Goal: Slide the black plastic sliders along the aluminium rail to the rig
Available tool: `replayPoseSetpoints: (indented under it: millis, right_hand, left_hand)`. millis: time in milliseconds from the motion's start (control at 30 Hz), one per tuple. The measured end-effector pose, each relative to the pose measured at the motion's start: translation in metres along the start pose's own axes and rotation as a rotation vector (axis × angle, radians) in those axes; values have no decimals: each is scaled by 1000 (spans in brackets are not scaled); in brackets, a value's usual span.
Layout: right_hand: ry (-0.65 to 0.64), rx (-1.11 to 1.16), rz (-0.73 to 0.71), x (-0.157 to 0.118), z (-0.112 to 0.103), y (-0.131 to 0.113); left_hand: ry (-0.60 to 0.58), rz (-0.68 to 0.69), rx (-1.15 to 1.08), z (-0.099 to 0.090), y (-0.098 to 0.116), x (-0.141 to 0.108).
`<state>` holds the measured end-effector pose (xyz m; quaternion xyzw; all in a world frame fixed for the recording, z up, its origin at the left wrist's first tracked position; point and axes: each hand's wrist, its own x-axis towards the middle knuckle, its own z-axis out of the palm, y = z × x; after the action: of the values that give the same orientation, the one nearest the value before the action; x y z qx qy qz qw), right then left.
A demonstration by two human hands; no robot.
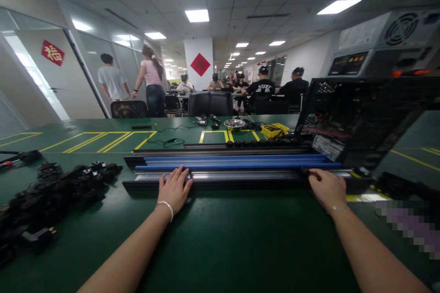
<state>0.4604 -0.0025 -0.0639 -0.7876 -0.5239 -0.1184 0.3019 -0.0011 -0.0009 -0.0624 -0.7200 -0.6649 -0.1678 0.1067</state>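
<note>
A long metal rail with dark edges (240, 177) lies crosswise on the green table in front of me. My left hand (173, 187) rests on its left part, fingers stretched out and a little apart. Beside that thumb is a small dark piece, mostly hidden by the hand. Near the rail's right end my right hand (328, 187) is closed, with thumb and index finger at a small black part (304, 172) on the rail. Just behind runs a blue rail (240, 161), parallel to the first.
A heap of black parts (62, 197) spreads at left. Behind the rails stand a metal bowl (234, 124) and a yellow tray (275, 131) near loose cables. An opened computer case (371, 123) stands at right with a power supply on top. Several people are in the background.
</note>
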Motion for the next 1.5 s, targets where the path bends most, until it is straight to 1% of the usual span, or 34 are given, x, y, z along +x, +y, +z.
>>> replayPoseSetpoints:
  millis: [200,333,500,633,767,933,1033,1100,1167,1233,1300,1400,1500]
  right_hand:
    - [-1,-10,1,0,1,0]
    - [-23,-15,-3,-2,0,0]
    - [-42,-12,5,-4,0,0]
    - [-81,-12,7,-4,0,1]
    - [-109,-44,-14,-6,-3,-4]
    - [-108,-108,-19,-12,-5,-12]
    - [-126,-90,8,-13,-5,-14]
    - [-123,-57,56,-15,-5,-20]
    - [-99,-22,122,-18,-5,-28]
    - [-70,-3,175,-22,-4,-40]
    - [-51,6,182,-26,-4,-50]
    - [-62,15,129,-31,-3,-58]
    - [-85,10,79,-33,-4,-58]
  left_hand:
    - [-1,2,3,-3,1,0]
    - [-7,-6,-13,-3,1,0]
    - [18,-13,-13,-2,3,-1]
    - [25,-27,-13,-3,5,-1]
    - [23,-27,-20,-5,6,0]
    - [22,-25,-17,-6,9,-1]
    - [-13,-49,-11,-8,16,1]
    - [-64,-105,-24,-11,24,4]
    - [-109,-174,-45,-13,34,7]
    - [-119,-211,-60,-14,44,9]
    - [-85,-196,-62,-13,51,7]
    - [-6,-111,-54,-7,56,0]
    - [-11,-45,-57,-2,54,-5]
